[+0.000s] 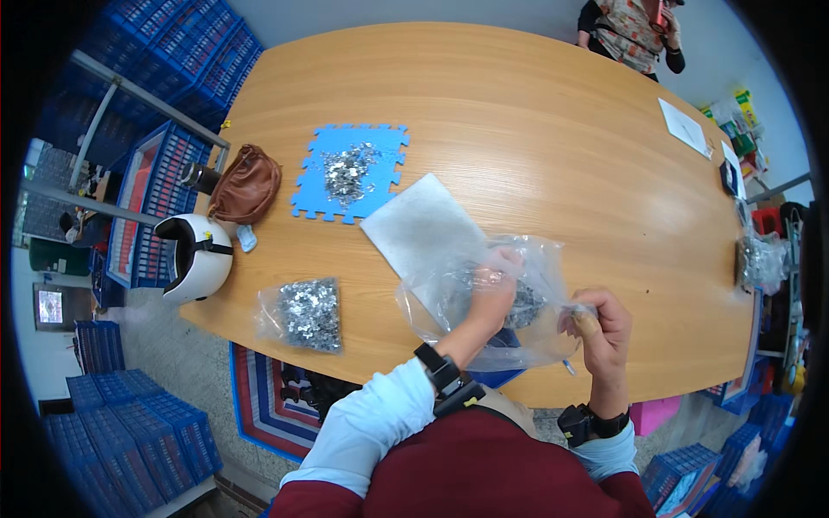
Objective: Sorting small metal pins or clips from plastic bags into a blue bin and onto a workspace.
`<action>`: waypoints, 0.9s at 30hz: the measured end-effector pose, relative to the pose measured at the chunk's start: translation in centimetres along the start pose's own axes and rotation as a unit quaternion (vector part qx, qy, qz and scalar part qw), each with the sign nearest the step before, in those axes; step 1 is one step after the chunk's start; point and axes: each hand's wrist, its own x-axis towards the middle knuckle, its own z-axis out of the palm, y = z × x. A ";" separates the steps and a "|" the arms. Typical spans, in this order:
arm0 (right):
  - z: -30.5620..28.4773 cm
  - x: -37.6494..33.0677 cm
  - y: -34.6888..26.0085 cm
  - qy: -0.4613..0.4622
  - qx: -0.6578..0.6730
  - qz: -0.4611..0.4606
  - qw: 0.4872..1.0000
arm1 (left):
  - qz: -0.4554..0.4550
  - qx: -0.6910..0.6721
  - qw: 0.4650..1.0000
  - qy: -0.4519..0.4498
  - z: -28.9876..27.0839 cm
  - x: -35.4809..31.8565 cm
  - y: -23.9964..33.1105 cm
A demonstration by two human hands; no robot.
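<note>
A large clear plastic bag lies on the table in front of me, with small silvery metal pieces bunched inside. My left hand reaches into it, fingers curled and partly veiled by the plastic. What those fingers hold, if anything, I cannot make out. At the bag's right side, my right hand pinches the gathered edge. Under the bag's far left part lies a white foam sheet. Farther off, a pile of small metal pieces sits on a blue interlocking foam mat.
To the left, a filled bag of metal pieces lies near the front edge. A white helmet, a brown leather pouch and a dark flask line the left edge. Blue crates surround the table. Another person stands beyond it.
</note>
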 end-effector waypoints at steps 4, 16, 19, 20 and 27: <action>0.2 0.1 -0.1 0.006 0.010 -0.013 1.000 | 0.009 0.168 0.986 -0.004 -1.8 2.2 -2.0; -1.1 1.2 0.3 0.086 0.054 -0.053 0.993 | 0.115 0.247 0.961 -0.055 2.5 1.4 -0.8; -1.5 1.4 0.4 0.084 0.057 -0.052 0.993 | 0.239 0.508 0.820 -0.109 -0.8 3.5 -3.9; -1.6 1.4 0.5 0.078 0.048 -0.050 0.995 | 0.162 0.489 0.855 -0.062 -1.9 3.7 -4.3; -1.5 1.8 1.2 0.095 0.055 -0.031 0.993 | 0.101 0.397 0.911 0.040 -4.7 3.8 -0.8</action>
